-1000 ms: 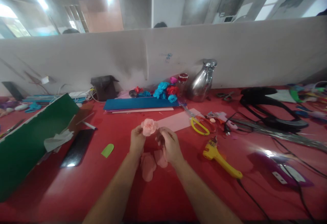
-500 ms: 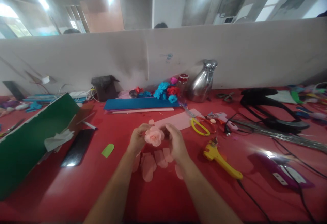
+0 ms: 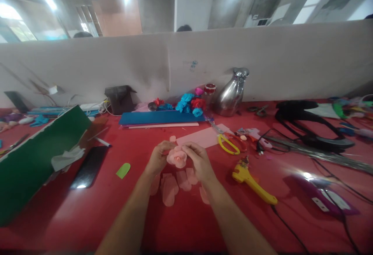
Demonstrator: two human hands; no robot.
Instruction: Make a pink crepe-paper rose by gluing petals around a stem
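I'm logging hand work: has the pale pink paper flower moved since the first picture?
Yes. Judged against the flat blue rectangular sheet, the pale pink paper flower now sits lower in the view and slightly farther right.

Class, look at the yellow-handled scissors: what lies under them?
The yellow-handled scissors partly overlap the pink paper; red tabletop shows inside the yellow loop. Anything directly beneath the blades and handles is covered and cannot be seen.

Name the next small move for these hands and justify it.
Probably the left hand should steady the flower while the right hand picks up a loose petal: both hands are at the flower, and several flat pink petals lie on the table just below.
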